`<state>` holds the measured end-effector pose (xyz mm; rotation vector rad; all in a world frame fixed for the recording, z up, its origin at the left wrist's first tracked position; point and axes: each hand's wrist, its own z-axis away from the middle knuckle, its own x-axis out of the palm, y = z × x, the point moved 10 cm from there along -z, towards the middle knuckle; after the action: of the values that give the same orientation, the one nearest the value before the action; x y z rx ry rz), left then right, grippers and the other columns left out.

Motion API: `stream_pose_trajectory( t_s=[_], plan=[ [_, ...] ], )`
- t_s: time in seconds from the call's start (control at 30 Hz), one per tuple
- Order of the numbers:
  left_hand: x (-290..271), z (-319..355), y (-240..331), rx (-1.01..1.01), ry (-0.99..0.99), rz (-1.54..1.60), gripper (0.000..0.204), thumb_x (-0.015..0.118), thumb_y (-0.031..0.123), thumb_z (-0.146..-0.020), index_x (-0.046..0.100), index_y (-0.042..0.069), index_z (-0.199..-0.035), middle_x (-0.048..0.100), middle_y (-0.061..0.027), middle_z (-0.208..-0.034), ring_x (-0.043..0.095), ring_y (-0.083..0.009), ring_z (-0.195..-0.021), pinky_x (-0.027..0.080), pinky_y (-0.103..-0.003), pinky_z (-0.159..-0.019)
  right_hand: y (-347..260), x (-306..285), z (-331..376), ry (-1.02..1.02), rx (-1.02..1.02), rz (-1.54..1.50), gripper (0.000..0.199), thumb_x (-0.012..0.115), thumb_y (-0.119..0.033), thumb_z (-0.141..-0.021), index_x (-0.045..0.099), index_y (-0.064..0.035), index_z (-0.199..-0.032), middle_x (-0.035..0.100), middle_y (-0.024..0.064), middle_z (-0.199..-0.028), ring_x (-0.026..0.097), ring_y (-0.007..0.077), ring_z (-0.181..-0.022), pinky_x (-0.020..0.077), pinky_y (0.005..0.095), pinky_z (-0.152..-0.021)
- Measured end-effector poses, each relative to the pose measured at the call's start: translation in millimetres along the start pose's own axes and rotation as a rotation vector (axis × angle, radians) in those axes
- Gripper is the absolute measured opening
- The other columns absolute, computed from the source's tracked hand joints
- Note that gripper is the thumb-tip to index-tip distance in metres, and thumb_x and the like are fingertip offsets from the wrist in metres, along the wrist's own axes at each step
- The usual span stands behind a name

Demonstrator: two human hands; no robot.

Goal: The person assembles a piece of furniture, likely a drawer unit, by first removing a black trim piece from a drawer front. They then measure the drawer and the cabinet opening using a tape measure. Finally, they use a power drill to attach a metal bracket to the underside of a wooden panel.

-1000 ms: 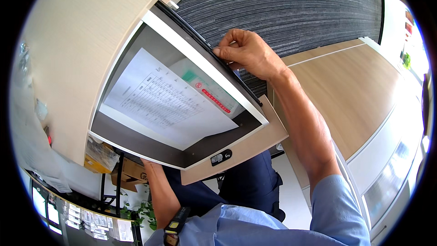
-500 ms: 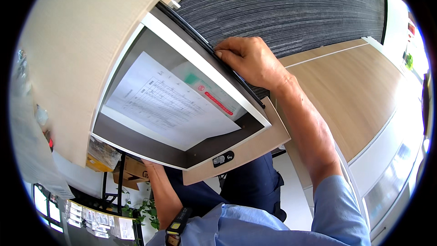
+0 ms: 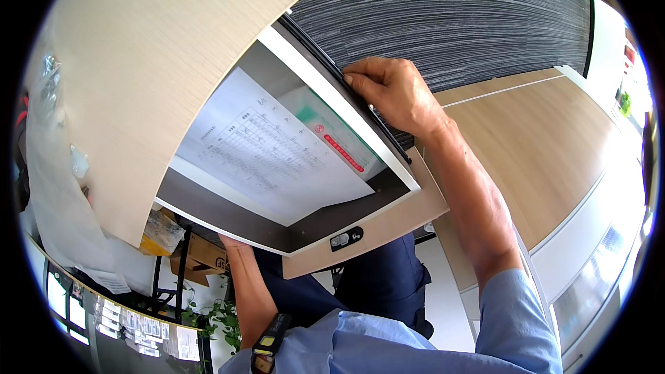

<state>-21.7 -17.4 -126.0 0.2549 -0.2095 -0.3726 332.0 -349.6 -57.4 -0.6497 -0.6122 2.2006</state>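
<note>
I have one drawer (image 3: 332,100) in front of me, standing out from under the pale wood desktop (image 3: 166,48), just over my lap. My right hand (image 3: 402,97) is at its outer right side: thumb and forefinger are bent nearly together at the one black slide rail (image 3: 391,140) I can see, the other fingers curled in. Whether they pinch the rail or only touch it, I can't tell. My left hand (image 3: 233,242) goes under the drawer's left side, so I can't tell how far its fingers are spread or what they hold.

Inside I count one printed sheet (image 3: 263,145) with a table on it, lying over part of one green-and-white packet (image 3: 332,128) with a red strip. The front panel (image 3: 395,218) carries one black oval fitting (image 3: 346,238).

The desktop hides the drawer's inner end, and my two dark-blue trouser legs (image 3: 377,277) are beneath the front. To my right stands one wood-topped cabinet (image 3: 526,145); striped grey carpet (image 3: 443,21) lies beyond. On my left are clear plastic wrapping (image 3: 62,201), one cardboard box (image 3: 199,256) and a leafy green plant (image 3: 223,317).
</note>
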Motion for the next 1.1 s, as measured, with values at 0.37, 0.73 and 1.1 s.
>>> stream_pose_trajectory(
  t_s=[0.37,0.73,1.1],
  plan=[
    [-1,3,13,-0.011,0.085,-0.112,0.050,0.047,0.038,-0.099,0.051,0.000,-0.131,0.058,-0.0141,-0.126,0.056,-0.0320,-0.112,0.048,-0.045,-0.096,3,-2,20,0.126,-0.051,-0.169,0.028,0.056,-0.022,-0.098,0.067,-0.0019,-0.114,0.071,0.0157,-0.092,0.069,0.0183,-0.081,0.0565,0.0306,-0.076],
    [20,34,40,0.134,0.108,-0.229,0.045,0.049,0.037,-0.099,0.053,0.002,-0.127,0.060,-0.0102,-0.119,0.058,-0.0231,-0.103,0.050,-0.038,-0.087,-4,2,36,0.154,0.016,-0.199,0.045,0.053,-0.037,-0.098,0.068,0.0023,-0.113,0.070,0.0202,-0.090,0.068,0.0236,-0.080,0.0546,0.0351,-0.073],
    [44,45,46,0.027,-0.124,-0.255,0.023,0.050,0.027,-0.100,0.063,0.008,-0.096,0.059,0.0021,-0.078,0.048,-0.0067,-0.060,0.043,-0.023,-0.055,8,3,31,0.206,0.140,-0.315,0.038,0.058,-0.030,-0.094,0.068,0.0040,-0.110,0.071,0.0144,-0.085,0.065,0.0147,-0.074,0.0526,0.0296,-0.070]
  ],
)
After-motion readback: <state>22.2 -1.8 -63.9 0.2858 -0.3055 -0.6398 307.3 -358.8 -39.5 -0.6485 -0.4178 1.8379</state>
